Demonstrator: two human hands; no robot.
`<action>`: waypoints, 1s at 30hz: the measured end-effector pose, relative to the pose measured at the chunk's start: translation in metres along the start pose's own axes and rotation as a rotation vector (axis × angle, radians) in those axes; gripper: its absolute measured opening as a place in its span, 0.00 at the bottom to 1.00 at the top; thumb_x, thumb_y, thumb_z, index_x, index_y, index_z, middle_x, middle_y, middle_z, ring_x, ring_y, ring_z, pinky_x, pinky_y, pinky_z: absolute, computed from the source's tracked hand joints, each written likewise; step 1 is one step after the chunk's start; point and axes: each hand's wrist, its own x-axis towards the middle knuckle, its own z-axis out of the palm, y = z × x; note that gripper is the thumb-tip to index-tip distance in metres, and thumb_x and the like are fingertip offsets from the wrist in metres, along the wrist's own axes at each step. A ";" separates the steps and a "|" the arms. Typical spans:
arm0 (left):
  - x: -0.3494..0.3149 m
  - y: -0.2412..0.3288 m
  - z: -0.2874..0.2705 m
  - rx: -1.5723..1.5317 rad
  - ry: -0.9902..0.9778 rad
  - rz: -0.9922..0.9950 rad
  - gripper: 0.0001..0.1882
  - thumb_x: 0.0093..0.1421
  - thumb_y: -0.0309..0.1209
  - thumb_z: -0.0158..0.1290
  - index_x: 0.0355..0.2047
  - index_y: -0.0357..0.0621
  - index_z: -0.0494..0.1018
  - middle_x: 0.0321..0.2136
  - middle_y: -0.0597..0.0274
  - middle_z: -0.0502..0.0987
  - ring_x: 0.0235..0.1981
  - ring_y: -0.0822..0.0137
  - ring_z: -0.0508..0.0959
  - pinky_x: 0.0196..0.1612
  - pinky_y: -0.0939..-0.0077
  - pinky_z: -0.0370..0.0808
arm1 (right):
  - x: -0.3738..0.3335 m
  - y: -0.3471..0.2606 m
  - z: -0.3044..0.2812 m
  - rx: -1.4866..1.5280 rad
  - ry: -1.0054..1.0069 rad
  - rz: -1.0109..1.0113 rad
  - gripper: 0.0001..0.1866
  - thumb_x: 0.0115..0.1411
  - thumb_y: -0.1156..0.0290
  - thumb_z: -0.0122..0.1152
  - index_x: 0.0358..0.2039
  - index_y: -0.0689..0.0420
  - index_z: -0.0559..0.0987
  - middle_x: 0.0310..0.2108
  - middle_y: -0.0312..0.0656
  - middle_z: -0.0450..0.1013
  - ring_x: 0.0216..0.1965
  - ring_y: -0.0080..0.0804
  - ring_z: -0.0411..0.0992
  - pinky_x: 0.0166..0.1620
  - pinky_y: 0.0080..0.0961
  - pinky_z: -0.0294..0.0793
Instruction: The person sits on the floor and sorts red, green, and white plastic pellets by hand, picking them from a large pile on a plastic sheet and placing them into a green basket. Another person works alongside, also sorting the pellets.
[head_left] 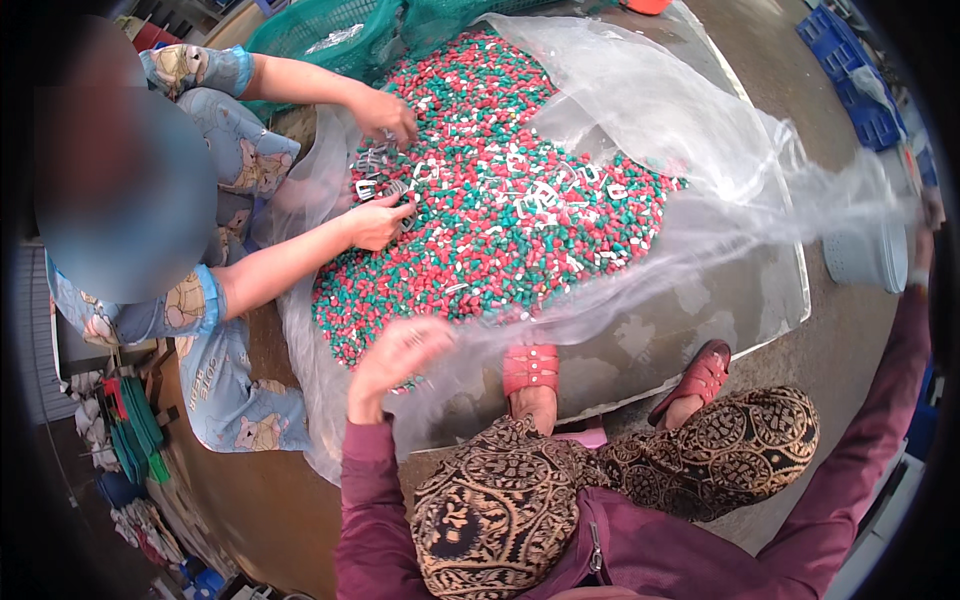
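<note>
A wide heap of small red, green and white pieces [470, 230] lies on a clear plastic sheet [650, 110]. At the heap's near edge, my left hand [405, 355] is beside the sheet's near fold; motion smears its fingers, so I cannot tell whether they grip it. Far out to the right, my right hand [930, 212] is closed on a stretched, blurred part of the sheet, partly lost in the dark rim. Several white and grey pronged plastic pieces [540, 195] lie on the heap.
Across on the left, a seated co-worker's two hands [380, 222] handle grey pronged pieces at the heap. A green mesh basket [330, 50] stands behind. To the right are a light grey bucket [868, 255] and blue crates [850, 75]. My red sandals [530, 368] are at the near edge.
</note>
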 end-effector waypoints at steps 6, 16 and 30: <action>0.053 -0.064 0.108 0.128 -0.804 -0.321 0.20 0.64 0.43 0.45 0.36 0.35 0.72 0.21 0.61 0.68 0.25 0.70 0.70 0.32 0.70 0.70 | -0.113 0.230 -0.056 0.122 -0.161 0.833 0.08 0.49 0.64 0.59 0.28 0.53 0.77 0.15 0.28 0.65 0.11 0.14 0.55 0.14 0.14 0.53; 0.110 0.081 0.029 0.037 0.007 0.077 0.19 0.65 0.36 0.46 0.50 0.36 0.68 0.25 0.62 0.73 0.22 0.71 0.71 0.23 0.77 0.68 | -0.076 0.071 0.089 -0.633 -0.574 -0.393 0.36 0.43 0.82 0.61 0.57 0.57 0.66 0.50 0.50 0.68 0.51 0.36 0.67 0.52 0.29 0.69; 0.221 -0.006 -0.024 -1.471 0.377 0.139 0.09 0.63 0.33 0.45 0.36 0.39 0.67 0.25 0.58 0.69 0.26 0.65 0.70 0.30 0.73 0.70 | -0.233 0.183 0.415 -0.323 -0.531 -0.089 0.21 0.51 0.72 0.61 0.48 0.53 0.72 0.43 0.54 0.72 0.43 0.48 0.72 0.43 0.40 0.71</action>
